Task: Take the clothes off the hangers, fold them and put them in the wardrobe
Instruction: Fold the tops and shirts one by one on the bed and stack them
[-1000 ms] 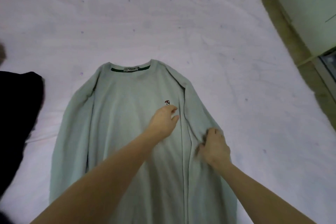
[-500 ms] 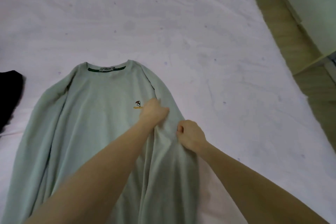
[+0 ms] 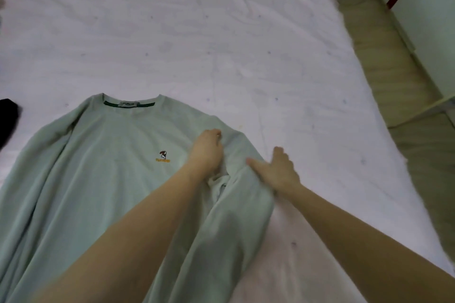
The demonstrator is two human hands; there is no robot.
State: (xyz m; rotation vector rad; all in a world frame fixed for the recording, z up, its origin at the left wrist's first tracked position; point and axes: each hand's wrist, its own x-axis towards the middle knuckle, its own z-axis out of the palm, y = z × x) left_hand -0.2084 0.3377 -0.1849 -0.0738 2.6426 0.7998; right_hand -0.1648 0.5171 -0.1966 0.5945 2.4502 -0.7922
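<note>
A pale green long-sleeved sweatshirt (image 3: 105,167) lies front up on the white bed sheet (image 3: 221,44), collar away from me, with a small embroidered logo on the chest. My left hand (image 3: 206,152) rests near the shirt's right shoulder, fingers curled into the fabric. My right hand (image 3: 278,170) lies flat with fingers spread on the outer edge of the right sleeve (image 3: 236,216), which is bunched up between my two hands. No hanger is in view.
A black garment (image 3: 7,120) lies at the left edge of the bed. The bed's right edge drops to a wooden floor (image 3: 394,81), with a white cabinet wall (image 3: 433,19) beyond it.
My right hand has let go of the sleeve, opened and spread flat at the sleeve's edge. My left hand has slid slightly toward the shoulder. The sleeve is bunched closer to the body.
</note>
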